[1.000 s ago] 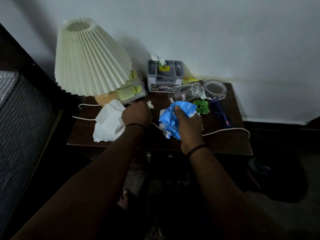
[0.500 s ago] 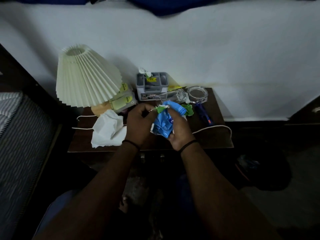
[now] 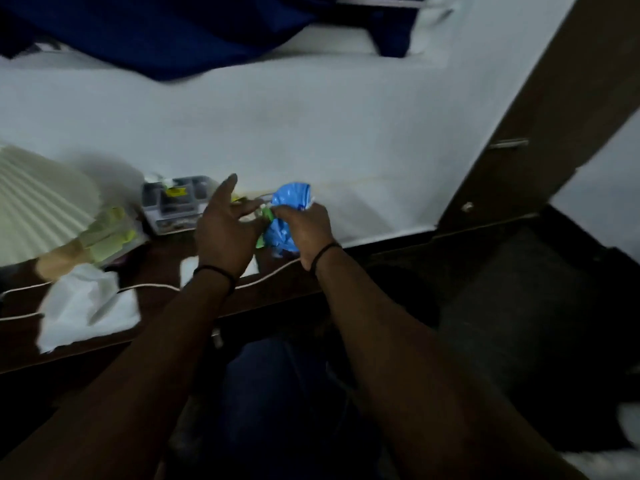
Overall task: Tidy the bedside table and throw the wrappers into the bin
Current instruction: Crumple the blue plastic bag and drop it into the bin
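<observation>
Your right hand (image 3: pixel 306 233) is clenched around a crumpled blue wrapper (image 3: pixel 287 216), with a scrap of green wrapper (image 3: pixel 265 216) pinched in at its left edge, and you hold the bundle just above the far right part of the bedside table (image 3: pixel 277 289). Your left hand (image 3: pixel 225 233) is beside it with the fingers spread and slack, gripping nothing that you can see, though its fingertips sit close to the green scrap. By this look you are partway through: some wrappers are gathered, none is binned, and no bin shows in view, so the carrying and dropping are left. On the table a white tissue (image 3: pixel 86 303) lies loose at the near left, a second white scrap (image 3: pixel 194 268) sits just under your left wrist, and a pale cord (image 3: pixel 145 287) trails across the top. The grey organiser (image 3: pixel 173 206) at the far side and the lamp shade (image 3: pixel 38 209) on the left stand in place; the view is blurred, so smaller litter cannot be told
</observation>
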### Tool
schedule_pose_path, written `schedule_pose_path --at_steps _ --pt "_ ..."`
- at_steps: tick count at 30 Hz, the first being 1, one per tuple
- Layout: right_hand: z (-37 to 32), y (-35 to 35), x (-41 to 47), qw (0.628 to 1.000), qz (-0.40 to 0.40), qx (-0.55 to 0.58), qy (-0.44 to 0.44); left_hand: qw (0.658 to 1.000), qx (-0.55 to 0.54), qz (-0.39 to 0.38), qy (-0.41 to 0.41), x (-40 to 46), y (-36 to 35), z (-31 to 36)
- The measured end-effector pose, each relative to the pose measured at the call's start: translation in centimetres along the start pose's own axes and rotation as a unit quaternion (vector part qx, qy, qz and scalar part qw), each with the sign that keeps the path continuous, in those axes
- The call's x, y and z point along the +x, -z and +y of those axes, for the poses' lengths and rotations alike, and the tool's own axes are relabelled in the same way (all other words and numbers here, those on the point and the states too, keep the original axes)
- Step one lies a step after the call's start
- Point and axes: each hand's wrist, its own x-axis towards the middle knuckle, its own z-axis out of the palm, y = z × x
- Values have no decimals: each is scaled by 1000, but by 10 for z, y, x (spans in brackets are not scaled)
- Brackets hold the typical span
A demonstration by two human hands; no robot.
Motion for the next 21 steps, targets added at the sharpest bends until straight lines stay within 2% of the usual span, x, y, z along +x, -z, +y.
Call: schedule_pose_path --at_steps 2,4,6,8,11,17,21 --pt "-14 31 16 994 55 -81 51 1000 -16 -5 -10 -2 -31 13" --pt "-20 68 31 979 104 -155 85 998 35 -32 -34 -4 -62 18" --pt "-10 108 40 958 144 -223 107 991 92 -91 -32 -10 -92 17" --pt "12 149 46 932 208 -278 105 984 91 -151 -14 -19 -124 11" --pt "58 205 55 908 293 -294 56 974 107 -199 -2 -31 -170 -12" --pt "160 266 85 903 279 -318 -66 936 170 -300 67 -34 -248 -68" --pt "215 279 108 899 233 -347 -131 917 201 -331 94 -33 -266 -97"
